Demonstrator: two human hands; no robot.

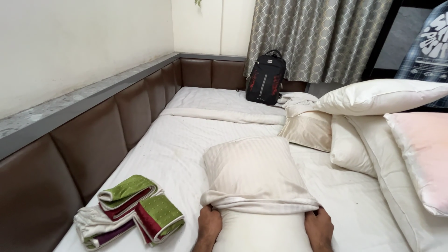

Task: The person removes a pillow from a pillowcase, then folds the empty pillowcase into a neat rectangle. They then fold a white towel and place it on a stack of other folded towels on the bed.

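Observation:
A white pillow [261,233] lies on the bed in front of me, most of it inside a cream striped pillowcase [254,170]. The case's open edge is bunched near the pillow's near end. My left hand [208,225] grips that bunched edge at the pillow's left side. My right hand [319,227] grips it at the right side. The bare near end of the pillow shows between my hands.
Folded green, maroon and white cloths [130,210] lie at the left on the white bedsheet [172,149]. A brown padded headboard [93,144] runs along the left. Several pillows [373,98] pile up at the right. A black backpack [265,78] stands at the far end by grey curtains.

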